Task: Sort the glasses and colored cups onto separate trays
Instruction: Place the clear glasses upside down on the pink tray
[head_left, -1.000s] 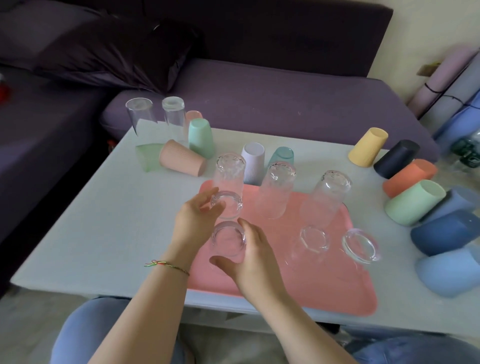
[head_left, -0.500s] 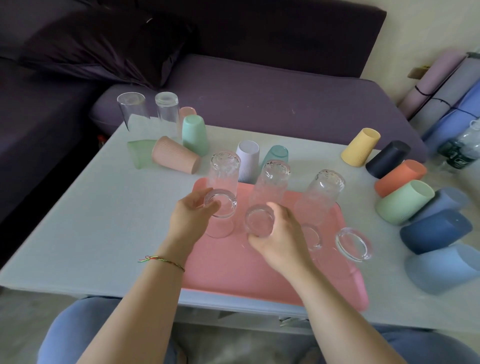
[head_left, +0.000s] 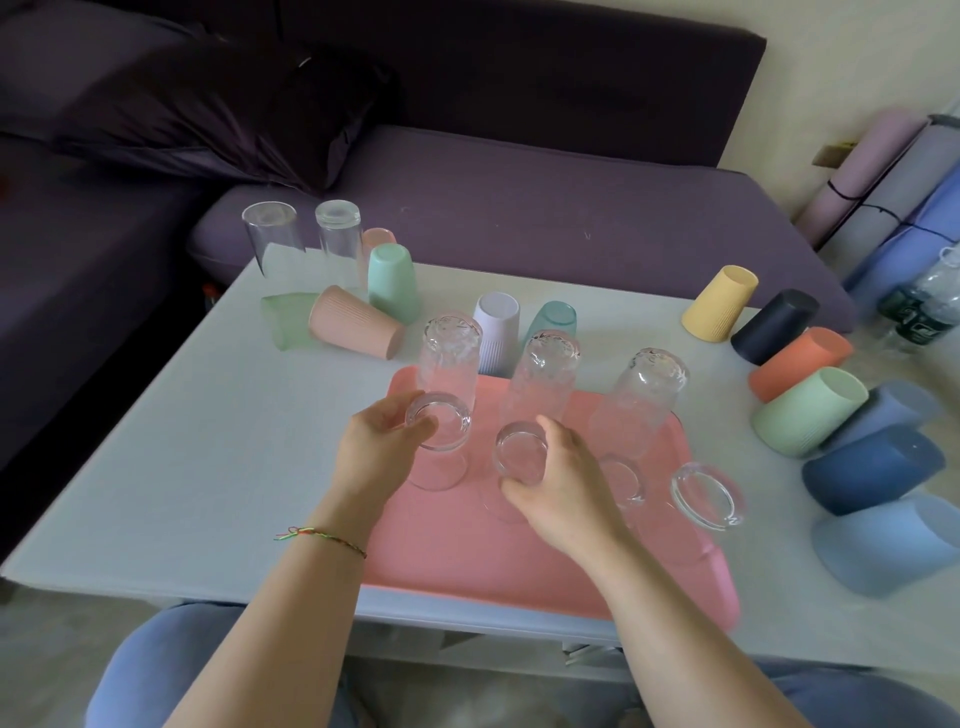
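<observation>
Your left hand is wrapped around a short clear glass at the near-left part of the pink tray, thumb and fingers closed on its rim. Your right hand is clamped on a second short glass near the middle of the tray, fingers curled round its far side and thumb on the near side. Whether either glass is resting on the tray or lifted just off it, you cannot tell.

Behind your hands, 3 tall patterned glasses stand upside down in a row along the far edge of the tray. To the right of your right hand, 2 more short glasses sit on the tray.

Off the tray, at the far-left corner of the pale table, 2 tall plain glasses stand beside a mint cup, with a ribbed pink cup lying on its side against a green one. A white ribbed cup and a teal cup stand just behind the tray.

Along the right edge of the table, a line of colored cups lies tipped over: yellow, black, orange, pale green, then several blue ones.
</observation>
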